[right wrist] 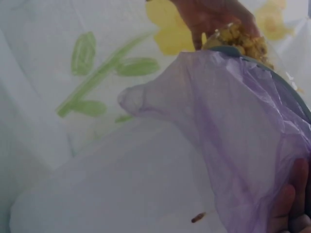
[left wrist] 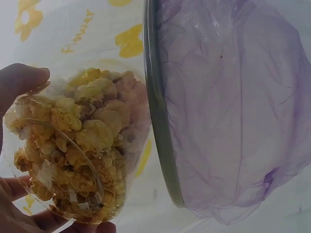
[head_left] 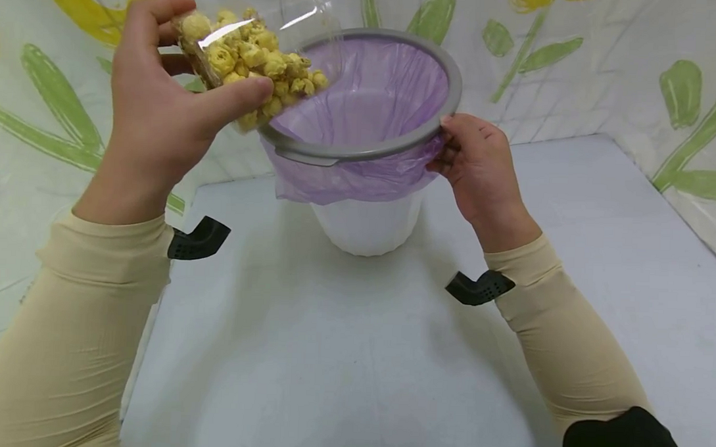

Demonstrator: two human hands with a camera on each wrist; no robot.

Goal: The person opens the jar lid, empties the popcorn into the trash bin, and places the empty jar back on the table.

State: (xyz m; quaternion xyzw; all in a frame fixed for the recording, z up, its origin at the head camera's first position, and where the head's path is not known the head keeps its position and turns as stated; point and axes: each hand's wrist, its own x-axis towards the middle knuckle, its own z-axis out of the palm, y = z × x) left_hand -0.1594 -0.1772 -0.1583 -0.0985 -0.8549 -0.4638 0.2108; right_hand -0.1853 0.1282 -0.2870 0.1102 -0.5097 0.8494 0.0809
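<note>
My left hand [head_left: 151, 111] grips a clear plastic container [head_left: 308, 24] with yellow popcorn [head_left: 251, 52] in it. The container lies on its side, its far end tilted over the left rim of a trash bin [head_left: 370, 227]. This bin is white, with a grey rim ring [head_left: 390, 146] and a purple bag [head_left: 359, 181] folded over its edge. At the bin's right side, my right hand [head_left: 484, 175] pinches the rim ring and the bag. In the left wrist view the popcorn fills much of the container [left wrist: 87, 150], close beside the grey rim.
The bin hangs over or stands on a white table [head_left: 341, 354]. Behind is a white sheet [head_left: 605, 94] with painted yellow flowers and green leaves. A black camera mount [head_left: 200, 239] sits at each wrist. A small brown bit [right wrist: 198, 217] shows in the right wrist view.
</note>
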